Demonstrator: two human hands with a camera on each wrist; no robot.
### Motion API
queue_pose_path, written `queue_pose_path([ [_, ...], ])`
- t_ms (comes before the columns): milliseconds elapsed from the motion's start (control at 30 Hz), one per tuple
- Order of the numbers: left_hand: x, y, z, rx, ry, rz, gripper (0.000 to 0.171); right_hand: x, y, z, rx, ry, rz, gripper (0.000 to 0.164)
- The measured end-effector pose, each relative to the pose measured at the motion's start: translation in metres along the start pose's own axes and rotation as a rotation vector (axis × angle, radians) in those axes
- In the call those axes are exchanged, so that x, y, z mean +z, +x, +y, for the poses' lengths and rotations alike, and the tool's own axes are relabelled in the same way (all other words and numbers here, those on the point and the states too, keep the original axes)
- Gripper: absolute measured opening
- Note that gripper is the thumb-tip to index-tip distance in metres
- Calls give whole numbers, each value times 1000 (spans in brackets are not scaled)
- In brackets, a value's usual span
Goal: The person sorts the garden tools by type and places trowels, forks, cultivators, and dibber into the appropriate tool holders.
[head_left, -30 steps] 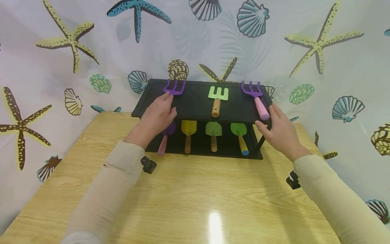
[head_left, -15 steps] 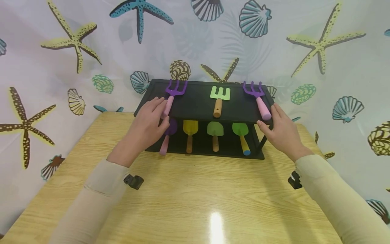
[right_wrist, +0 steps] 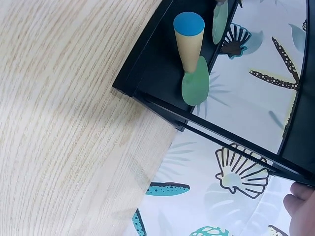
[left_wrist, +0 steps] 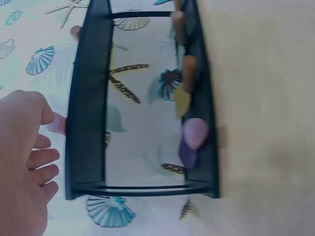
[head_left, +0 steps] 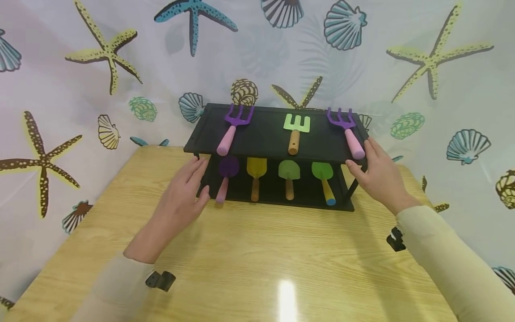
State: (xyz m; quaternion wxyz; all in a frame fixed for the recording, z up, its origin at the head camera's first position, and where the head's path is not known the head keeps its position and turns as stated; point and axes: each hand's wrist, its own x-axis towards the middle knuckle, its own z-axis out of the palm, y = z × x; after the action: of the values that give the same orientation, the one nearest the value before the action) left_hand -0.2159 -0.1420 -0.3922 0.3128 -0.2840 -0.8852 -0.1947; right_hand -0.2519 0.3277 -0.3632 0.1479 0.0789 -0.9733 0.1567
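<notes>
A black two-tier rack point(head_left: 261, 134) carries garden hand tools. On its upper shelf lie a purple hand fork with a pink handle point(head_left: 226, 141), a light-green fork with a wooden handle point(head_left: 294, 142) and another purple, pink-handled fork point(head_left: 354, 144). My left hand point(head_left: 179, 197), holding nothing, is by the rack's left front leg, fingers extended in the head view. In the left wrist view that hand point(left_wrist: 22, 162) shows at the left edge. My right hand point(head_left: 378, 176) rests at the shelf's right front corner, thumb towards the front edge and fingers along the side.
Below lie several trowels: a purple one point(head_left: 228, 167), a yellow one point(head_left: 256, 167), a pale-green one point(head_left: 289, 170) and a bright-green one with a blue-ended handle point(head_left: 327, 192). The rack stands on a wooden table point(head_left: 257, 250) before a shell-and-starfish curtain point(head_left: 257, 53).
My left hand has drawn back from the left purple fork, moving down and left off the upper shelf, so the pink handle shows fully. My right hand stays at the corner.
</notes>
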Motion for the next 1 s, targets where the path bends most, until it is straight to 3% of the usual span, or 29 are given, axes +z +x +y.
queue_pose_path([
  [133, 5, -11, 3, -46, -7, -82, 54, -3, 0, 4, -5, -5, 5, 90],
  [233, 9, -6, 6, -32, -5, -109, 54, -5, 0, 5, -3, -1, 8, 90],
  [433, 15, 11, 12, 45, -9, -86, 54, -5, -1, 4, 9, -12, -6, 91],
  [733, 20, 25, 15, 68, -7, -51, 50, -4, -2, 2, 15, -11, -12, 91],
  [833, 21, 31, 15, 56, -14, -50, 47, -3, -1, 1, 11, -11, -9, 91],
  [1000, 17, 44, 16, -29, -37, -88, 42, -3, 0, 0, 6, -9, -3, 91],
])
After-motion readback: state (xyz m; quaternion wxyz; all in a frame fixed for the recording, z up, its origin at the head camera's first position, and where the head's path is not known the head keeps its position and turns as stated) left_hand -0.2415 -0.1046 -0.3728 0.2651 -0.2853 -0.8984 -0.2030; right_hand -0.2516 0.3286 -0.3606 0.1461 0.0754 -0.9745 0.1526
